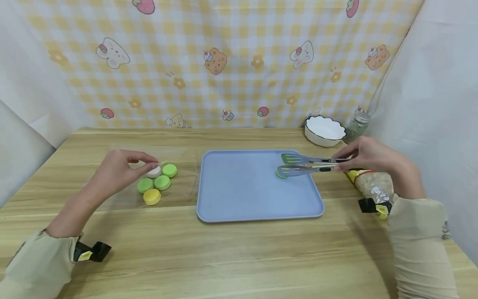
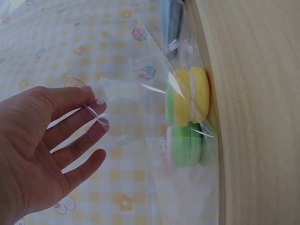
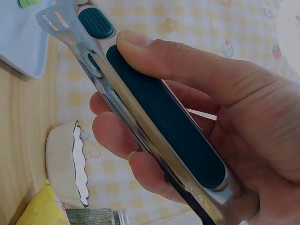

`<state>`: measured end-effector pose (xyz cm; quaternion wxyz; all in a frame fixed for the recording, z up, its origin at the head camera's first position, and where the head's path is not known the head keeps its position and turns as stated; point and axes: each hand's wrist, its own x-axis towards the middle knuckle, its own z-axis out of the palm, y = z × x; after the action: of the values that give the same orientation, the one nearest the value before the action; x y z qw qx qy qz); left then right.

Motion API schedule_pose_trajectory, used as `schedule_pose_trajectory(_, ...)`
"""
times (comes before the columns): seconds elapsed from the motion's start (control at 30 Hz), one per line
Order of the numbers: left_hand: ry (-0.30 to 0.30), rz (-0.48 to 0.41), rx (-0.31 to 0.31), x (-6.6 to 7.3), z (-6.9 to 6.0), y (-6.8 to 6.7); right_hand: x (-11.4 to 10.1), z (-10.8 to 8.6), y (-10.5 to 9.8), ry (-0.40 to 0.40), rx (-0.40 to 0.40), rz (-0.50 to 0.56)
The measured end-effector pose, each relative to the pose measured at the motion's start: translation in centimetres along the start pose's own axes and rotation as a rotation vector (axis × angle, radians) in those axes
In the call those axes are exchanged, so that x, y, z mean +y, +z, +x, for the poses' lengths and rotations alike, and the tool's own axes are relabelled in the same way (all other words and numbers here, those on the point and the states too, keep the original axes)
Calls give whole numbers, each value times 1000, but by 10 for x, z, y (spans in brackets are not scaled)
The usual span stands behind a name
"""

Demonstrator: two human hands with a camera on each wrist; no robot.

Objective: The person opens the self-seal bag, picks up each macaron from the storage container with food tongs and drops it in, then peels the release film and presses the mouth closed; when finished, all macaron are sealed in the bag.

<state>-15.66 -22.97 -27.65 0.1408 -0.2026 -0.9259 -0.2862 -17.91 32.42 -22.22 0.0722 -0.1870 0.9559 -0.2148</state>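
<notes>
We hold the tongs (image 3: 166, 119) in our right hand (image 1: 367, 154), tips over the blue tray (image 1: 239, 193), at a green macaron (image 1: 280, 174). Leftward, our left hand (image 1: 118, 168) pinches a clear bag (image 1: 184, 174) of macarons (image 1: 162, 182). Beyond stands a white bowl (image 1: 324, 132).

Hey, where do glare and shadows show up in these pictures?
Left wrist view: bright glints streak the clear plastic around the yellow macaron; head view: a soft shadow lies on the table beside the right sleeve; right wrist view: pale shine runs along the metal of the tongs.
</notes>
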Motion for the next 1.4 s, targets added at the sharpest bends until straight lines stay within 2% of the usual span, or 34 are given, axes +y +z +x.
schedule_pose_trajectory(0.23, 4, -8, 1, -1, 0, 0, 0, 2, 2, 6, -12, -36)
schedule_pose_trajectory(0.4, 2, -10, 2, 0, 0, 0, 4, 6, 5, -30, -20, -49)
schedule_pose_trajectory(0.83, -16, -19, -13, 1, 0, 0, 9, 3, 6, -73, 42, -49)
schedule_pose_trajectory(1.17, -7, -13, -5, 1, 0, -2, -16, 2, 2, -155, 92, -139)
schedule_pose_trajectory(1.4, -18, -10, -3, 2, -1, -4, -41, 5, 6, -278, 141, -182)
